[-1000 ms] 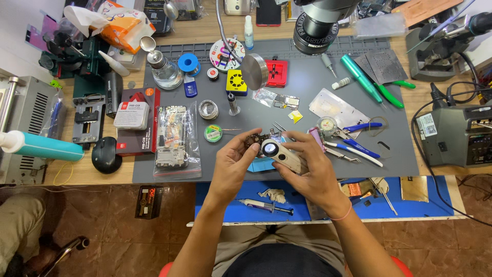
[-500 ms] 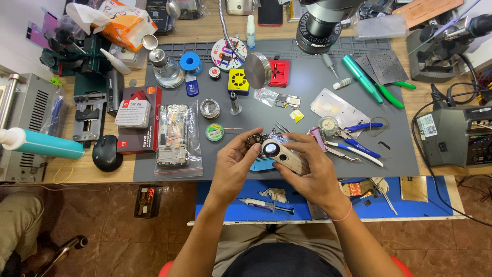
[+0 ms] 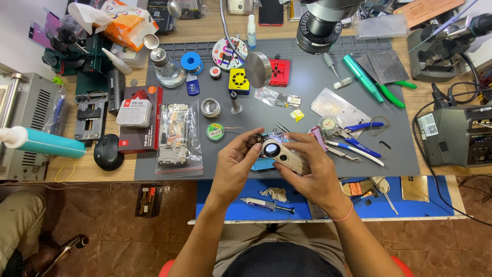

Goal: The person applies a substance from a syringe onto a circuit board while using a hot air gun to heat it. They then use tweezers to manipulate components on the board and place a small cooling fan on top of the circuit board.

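While held low over the near edge of the grey work mat (image 3: 307,92), right hand (image 3: 312,172) closed around a beige pocket magnifier (image 3: 284,155), fingers wrapped over its body from the right. Long axis of magnifier running from upper left to lower right, with the round lens end toward upper left and the handle end hidden in the palm. Lens facing up to the camera, lying just above a small dark circuit board (image 3: 264,138). Left hand (image 3: 237,164) pinching this board, thumb and fingertips closed on its left edge; board seems to lie roughly left to right, but mostly covered, so hard to tell exactly. Under both, a light blue flat piece (image 3: 261,164), touching or just beneath the fingers. Just right of the hands, blue-handled tweezers (image 3: 359,138) on the mat. Left of the hands, a phone frame in a clear bag (image 3: 177,136). Nearer to the body, a syringe (image 3: 266,205) lying on the blue mat (image 3: 420,200). Black microscope head (image 3: 320,25) hanging above the far side.
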